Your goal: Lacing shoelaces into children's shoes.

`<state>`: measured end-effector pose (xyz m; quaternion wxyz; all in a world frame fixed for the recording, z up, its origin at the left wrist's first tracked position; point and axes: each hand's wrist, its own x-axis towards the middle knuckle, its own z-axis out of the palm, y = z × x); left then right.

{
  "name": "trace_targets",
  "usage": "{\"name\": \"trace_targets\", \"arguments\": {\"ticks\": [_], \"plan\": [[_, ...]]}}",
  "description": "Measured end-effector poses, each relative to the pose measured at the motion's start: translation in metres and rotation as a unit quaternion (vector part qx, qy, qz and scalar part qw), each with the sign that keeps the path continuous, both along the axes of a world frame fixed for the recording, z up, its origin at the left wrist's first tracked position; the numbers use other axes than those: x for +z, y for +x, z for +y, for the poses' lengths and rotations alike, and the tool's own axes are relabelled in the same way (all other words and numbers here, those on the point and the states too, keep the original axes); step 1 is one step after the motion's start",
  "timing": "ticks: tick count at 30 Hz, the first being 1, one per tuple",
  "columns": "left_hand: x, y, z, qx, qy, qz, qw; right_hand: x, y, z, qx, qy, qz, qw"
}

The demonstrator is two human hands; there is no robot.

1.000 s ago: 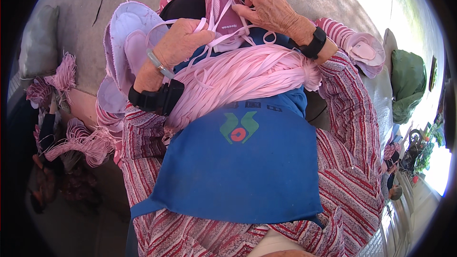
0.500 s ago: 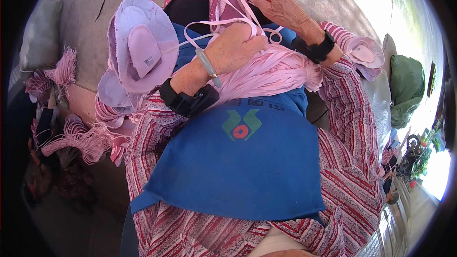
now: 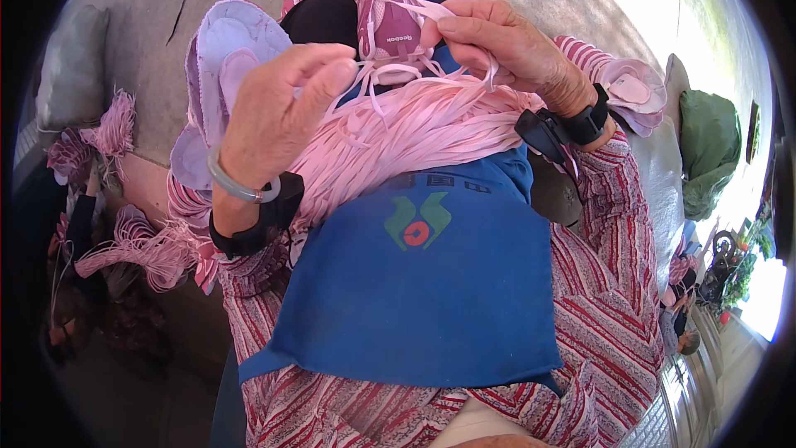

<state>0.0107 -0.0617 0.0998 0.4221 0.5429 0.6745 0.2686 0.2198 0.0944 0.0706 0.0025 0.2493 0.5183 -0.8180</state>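
Note:
A pink-and-maroon shoe upper (image 3: 395, 23) lies between my knees, its pale pink shoelace (image 3: 424, 8) threaded through part of the eyelets. To the right of it, my right hand (image 3: 510, 48) pinches a length of this lace, which runs taut from the upper. On the left, my left hand (image 3: 278, 112) has thumb and forefinger together beside the upper's edge, at a strand of lace; its other fingers are mostly hidden. A thick bundle of pink laces (image 3: 414, 137) rests across my lap, on my blue apron (image 3: 414, 299).
Stacked shoe uppers with pale lavender linings (image 3: 236, 29) sit at my left knee, more striped pink uppers (image 3: 634, 91) at my right. Further left hang bunches of pink laces (image 3: 149, 257). A grey sack (image 3: 73, 66) and a green bag (image 3: 711, 149) stand at the sides.
My hands have moved apart: the left came down and left off the upper, the right now draws lace out to the right. More of the upper and the lap bundle shows.

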Motion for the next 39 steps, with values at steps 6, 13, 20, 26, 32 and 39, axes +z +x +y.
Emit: {"name": "trace_targets", "arguments": {"ticks": [6,13,20,26,32,39], "plan": [[-0.028,-0.005,0.042,0.110,-0.026,-0.175,0.978,0.015,-0.031,-0.054,0.138,0.171,0.143,0.965],[-0.076,0.012,0.049,-0.023,-0.093,0.014,0.995,0.009,-0.032,-0.092,0.109,0.354,0.174,0.912],[-0.074,0.005,0.033,0.002,-0.069,-0.054,0.996,0.023,-0.007,-0.070,0.245,0.497,0.097,0.827],[-0.068,0.043,0.035,0.197,-0.067,-0.499,0.841,0.052,0.011,-0.061,0.186,0.596,0.107,0.773],[-0.047,0.061,0.031,0.138,-0.085,-0.473,0.866,0.024,0.009,-0.015,0.021,0.309,-0.225,0.924],[-0.028,0.076,0.024,0.030,-0.040,-0.423,0.905,-0.031,-0.027,-0.013,-0.108,-0.168,-0.032,0.979]]}}
